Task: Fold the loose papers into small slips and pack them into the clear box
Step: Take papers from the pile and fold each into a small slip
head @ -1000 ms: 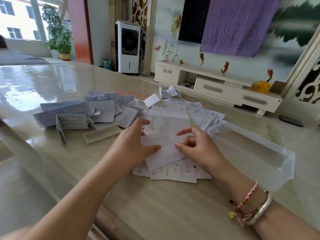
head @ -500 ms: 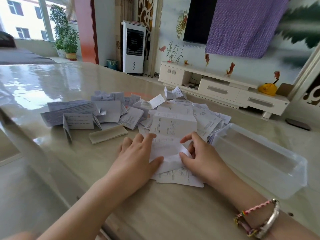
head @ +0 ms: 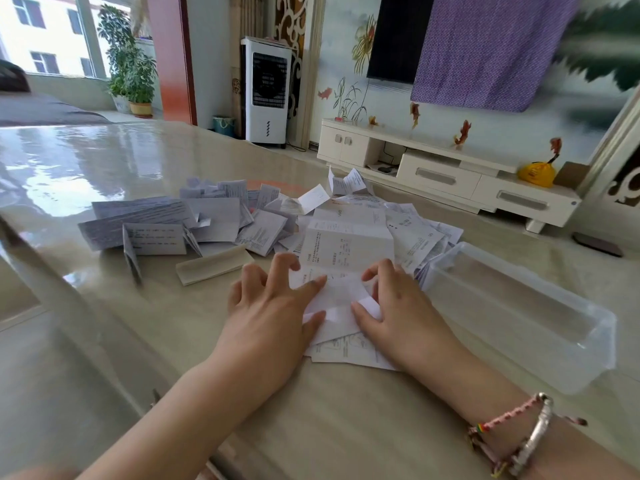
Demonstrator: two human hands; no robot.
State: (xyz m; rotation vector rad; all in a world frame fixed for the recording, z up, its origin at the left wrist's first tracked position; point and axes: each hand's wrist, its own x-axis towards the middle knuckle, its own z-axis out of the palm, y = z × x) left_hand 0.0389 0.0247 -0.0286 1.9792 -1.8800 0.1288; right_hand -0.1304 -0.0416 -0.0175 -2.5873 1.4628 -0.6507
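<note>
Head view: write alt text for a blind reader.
Both hands, left hand and right hand, press a white paper flat on a glossy table. Loose papers lie behind; an empty clear box sits at right.

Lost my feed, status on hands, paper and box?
Left hand and right hand pressing white paper sheet mid-fold on table. Clear plastic box at right, looks empty. Nothing blocking.
</note>
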